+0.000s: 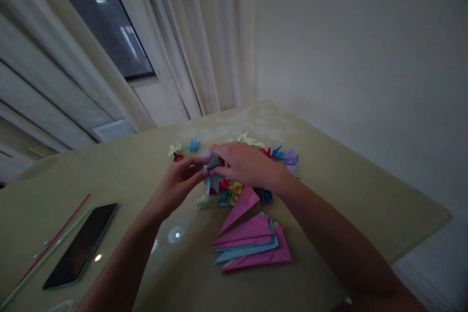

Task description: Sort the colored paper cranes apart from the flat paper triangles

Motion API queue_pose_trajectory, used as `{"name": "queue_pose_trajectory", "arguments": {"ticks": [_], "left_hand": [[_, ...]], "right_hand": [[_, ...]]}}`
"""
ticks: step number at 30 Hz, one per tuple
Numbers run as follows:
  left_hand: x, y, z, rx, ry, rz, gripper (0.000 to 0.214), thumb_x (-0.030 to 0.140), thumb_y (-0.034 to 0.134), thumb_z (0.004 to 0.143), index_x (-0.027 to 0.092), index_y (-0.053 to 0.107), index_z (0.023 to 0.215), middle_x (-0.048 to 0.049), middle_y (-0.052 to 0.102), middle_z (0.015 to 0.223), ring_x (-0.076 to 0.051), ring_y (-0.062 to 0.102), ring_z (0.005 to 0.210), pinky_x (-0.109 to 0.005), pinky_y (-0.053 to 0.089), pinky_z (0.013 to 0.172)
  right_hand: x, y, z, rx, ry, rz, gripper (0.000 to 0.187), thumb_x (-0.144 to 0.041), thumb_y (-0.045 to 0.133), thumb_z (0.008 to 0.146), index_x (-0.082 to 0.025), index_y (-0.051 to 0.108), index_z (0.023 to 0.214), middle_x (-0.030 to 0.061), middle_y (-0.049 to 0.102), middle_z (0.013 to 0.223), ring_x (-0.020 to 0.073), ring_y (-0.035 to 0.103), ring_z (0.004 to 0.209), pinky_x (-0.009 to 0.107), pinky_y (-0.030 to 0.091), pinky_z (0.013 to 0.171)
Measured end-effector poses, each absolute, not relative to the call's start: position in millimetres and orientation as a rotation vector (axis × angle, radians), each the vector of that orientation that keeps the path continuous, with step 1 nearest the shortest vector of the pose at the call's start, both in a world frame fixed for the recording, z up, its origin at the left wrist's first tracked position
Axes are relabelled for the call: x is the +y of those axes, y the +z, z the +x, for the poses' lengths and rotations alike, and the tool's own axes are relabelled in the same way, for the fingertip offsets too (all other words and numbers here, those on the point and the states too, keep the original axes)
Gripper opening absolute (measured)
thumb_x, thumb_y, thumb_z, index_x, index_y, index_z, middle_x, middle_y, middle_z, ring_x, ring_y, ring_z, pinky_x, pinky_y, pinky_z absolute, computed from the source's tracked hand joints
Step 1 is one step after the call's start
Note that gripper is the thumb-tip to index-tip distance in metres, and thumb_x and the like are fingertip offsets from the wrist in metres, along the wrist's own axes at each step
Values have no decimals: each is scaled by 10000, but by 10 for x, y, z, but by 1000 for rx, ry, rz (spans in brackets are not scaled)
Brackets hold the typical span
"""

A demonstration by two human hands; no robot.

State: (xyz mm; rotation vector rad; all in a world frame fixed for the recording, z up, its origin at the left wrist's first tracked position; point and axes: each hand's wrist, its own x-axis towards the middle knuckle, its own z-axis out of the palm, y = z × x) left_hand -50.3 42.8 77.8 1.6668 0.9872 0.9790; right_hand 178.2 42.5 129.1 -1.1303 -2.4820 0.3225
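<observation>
Between my two hands is a light blue folded paper piece (213, 181), held above the table with pointed flaps hanging down. My left hand (180, 181) pinches its left side between thumb and fingertips. From the right, my right hand (243, 162) grips the upper part with thumb and index finger, hiding some of the folds. Just below lie a pink folded paper triangle (241, 207) and a fanned stack of pink and blue folded papers (252, 246). Around and behind my hands are several small folded paper figures, among them a purple one (291, 158) and a yellow one (236, 192).
A black phone (81, 246) rests on the left of the table (153, 263), beside a pink stick (54, 239) and a pale green stick (47, 258). Curtains (204, 34) and a dark window stand behind the table. A white wall (358, 58) borders its right.
</observation>
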Motion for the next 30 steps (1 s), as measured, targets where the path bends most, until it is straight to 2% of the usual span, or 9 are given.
{"name": "queue_pose_trajectory", "arguments": {"ticks": [4,9,12,15,20,24,26,28,30], "left_hand": [[392,784,-426,992,1089,1606,355,428,794,866,214,662,1116,-27,735,993,-193,729,908,-345,608,846],[266,675,-257,1174,778,2011,315,458,482,1037,209,612,894,-15,673,763,-173,646,691,-291,504,657],[82,581,-80,1198,305,2444,255,442,579,988,220,645,882,-40,709,822,-196,655,736,-290,438,653],[-49,499,62,1179,59,2685,249,468,648,941,220,657,932,-75,736,949,-240,690,826,-304,441,676],[-5,490,59,1198,79,2799,113,225,530,974,217,636,937,-61,719,907,-218,682,795,-297,402,659],[2,595,-21,1115,185,2713,97,167,546,931,228,610,972,-28,699,930,-173,631,763,-281,378,664],[-19,637,-45,995,103,2610,57,220,636,892,230,605,940,-5,688,910,-161,602,742,-271,361,642],[2,654,-81,923,25,2459,200,342,755,833,222,607,893,13,668,864,-155,576,722,-261,346,610],[103,642,-165,929,64,2304,318,472,770,828,207,595,825,29,613,769,-142,533,676,-254,327,578]], "right_hand": [[451,1338,1791,-2409,312,-1081,47,-200,637,966,-190,674,939,25,693,859,160,583,773,273,324,681],[458,1434,1926,-2224,146,-1226,64,-245,636,943,-190,664,924,26,678,820,159,555,717,283,310,668],[457,1479,1995,-2137,119,-1255,64,-240,627,946,-187,655,924,28,681,815,162,584,731,277,338,685],[450,1501,2014,-2122,116,-1261,54,-236,634,942,-189,657,928,27,689,815,166,599,741,274,354,694],[447,1501,1996,-2131,106,-1264,64,-258,648,943,-198,667,953,23,693,811,164,592,723,275,355,685],[449,1501,1997,-2121,90,-1263,68,-258,647,948,-197,673,962,21,683,800,161,583,714,276,345,680],[452,1494,1993,-2115,93,-1261,77,-263,651,954,-193,678,971,21,676,793,160,573,708,276,337,674],[460,1480,1983,-2114,112,-1253,94,-275,651,970,-188,686,969,17,666,777,154,556,692,276,326,666],[481,1459,1975,-2125,148,-1225,143,-289,637,998,-181,697,927,15,659,767,146,538,680,277,319,664]]}}
